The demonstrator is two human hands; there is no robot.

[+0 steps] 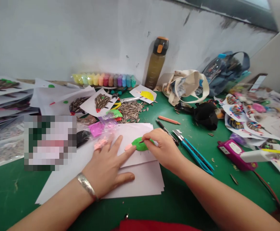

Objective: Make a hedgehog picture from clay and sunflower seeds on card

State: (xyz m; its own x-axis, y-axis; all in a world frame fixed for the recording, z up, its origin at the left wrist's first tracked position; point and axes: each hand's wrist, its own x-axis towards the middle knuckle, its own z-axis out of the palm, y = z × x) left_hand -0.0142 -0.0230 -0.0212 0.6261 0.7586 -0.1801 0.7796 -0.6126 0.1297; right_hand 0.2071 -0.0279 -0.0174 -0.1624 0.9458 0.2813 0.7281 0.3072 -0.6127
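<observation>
My left hand, a silver bracelet on its wrist, lies flat with fingers spread on a stack of white paper. Its index fingertip touches the small pink piece at the left end of a green clay shape. Over the right part of that green shape, my right hand is closed in a pinch. A sunflower seed pokes out from its fingertips and meets the green clay; most of it is hidden. Beside the left fingers is a lump of pink clay on a wrapper.
Behind the paper are a pile of sunflower seeds, scissors and a tall bottle. To the right lie an orange pencil, a black pen, blue tweezers and a magenta device. Seed-decorated cards stand around.
</observation>
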